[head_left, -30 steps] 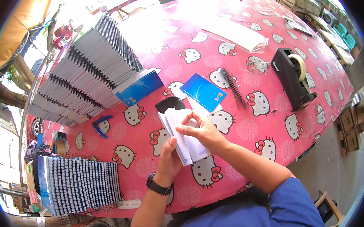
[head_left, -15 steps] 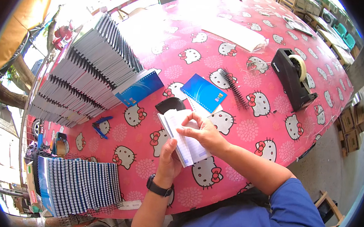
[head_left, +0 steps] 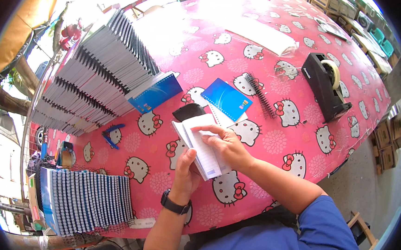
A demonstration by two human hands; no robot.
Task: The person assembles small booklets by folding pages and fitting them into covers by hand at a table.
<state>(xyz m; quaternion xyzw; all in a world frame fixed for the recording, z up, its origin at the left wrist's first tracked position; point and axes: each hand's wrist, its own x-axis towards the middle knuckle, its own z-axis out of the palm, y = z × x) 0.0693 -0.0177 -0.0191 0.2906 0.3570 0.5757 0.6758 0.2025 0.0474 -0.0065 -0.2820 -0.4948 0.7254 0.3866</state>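
A small stack of lined white pages lies tilted above the table, its lower left edge gripped by my left hand, thumb up along the side. Across the upper right of the top page rests my right hand, index finger stretched out over the paper and the other fingers partly bent. Just beyond the pages sits a dark, curved object, partly covered. A blue notebook cover with punched holes lies on white sheets past my right hand. Beside it is a loose black spiral binding coil.
Tall rows of spiral-bound notebooks fill the far left, another blue cover leaning there. Blue-handled pliers lie nearby. More bound notebooks stand at near left. A black tape dispenser and a white plastic-wrapped pack are at right.
My right hand has gone from a pinch over the pages to fingers laid out across them. The pages lie flatter and have shifted slightly. The view has moved a little.
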